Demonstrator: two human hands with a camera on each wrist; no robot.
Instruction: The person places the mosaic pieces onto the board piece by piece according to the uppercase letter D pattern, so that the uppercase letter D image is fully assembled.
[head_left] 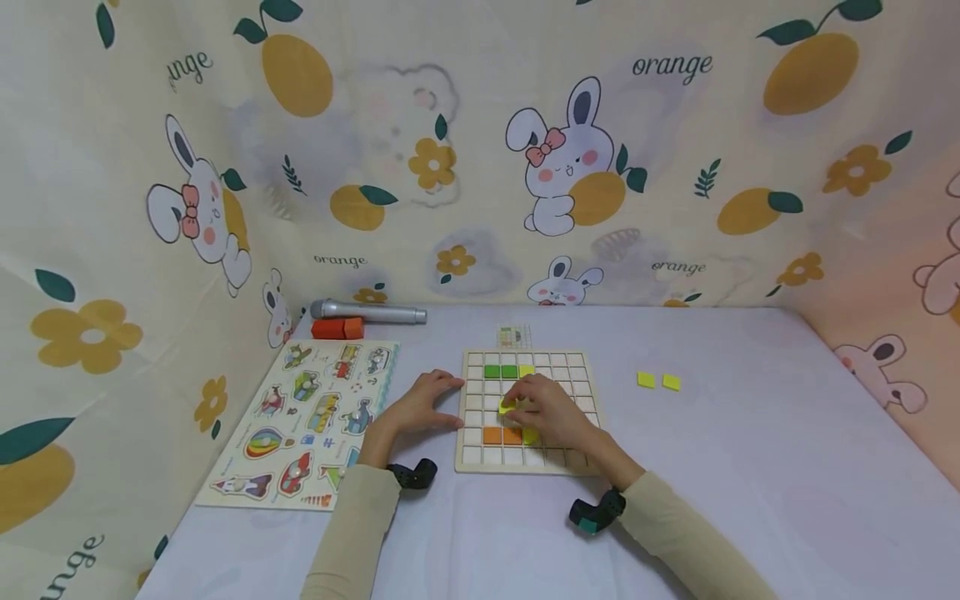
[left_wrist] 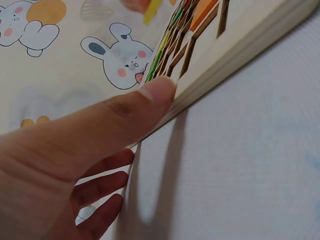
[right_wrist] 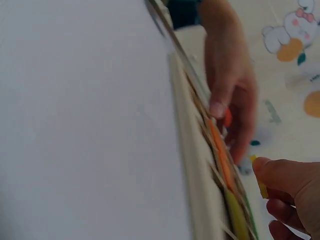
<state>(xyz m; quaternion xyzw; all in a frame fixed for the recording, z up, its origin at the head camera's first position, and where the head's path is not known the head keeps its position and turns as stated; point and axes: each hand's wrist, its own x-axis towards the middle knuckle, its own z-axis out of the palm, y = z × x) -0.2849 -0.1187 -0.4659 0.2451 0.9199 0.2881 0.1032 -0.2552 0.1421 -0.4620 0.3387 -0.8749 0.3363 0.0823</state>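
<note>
A wooden grid board with white cells lies on the table. Its upper part carries two green tiles beside a yellow tile; lower down sit two orange tiles and another yellow tile. Between thumb and finger, my right hand pinches a small yellow tile over the middle of the board, hiding some cells. My left hand is at the board's left edge, fingers spread, with its thumb touching the rim. Two loose yellow tiles lie right of the board.
A picture puzzle board with vehicle pieces lies to the left. Behind it are a silver microphone and a red-orange object. A small patterned card lies behind the grid board. Printed cloth walls surround the table's back and sides.
</note>
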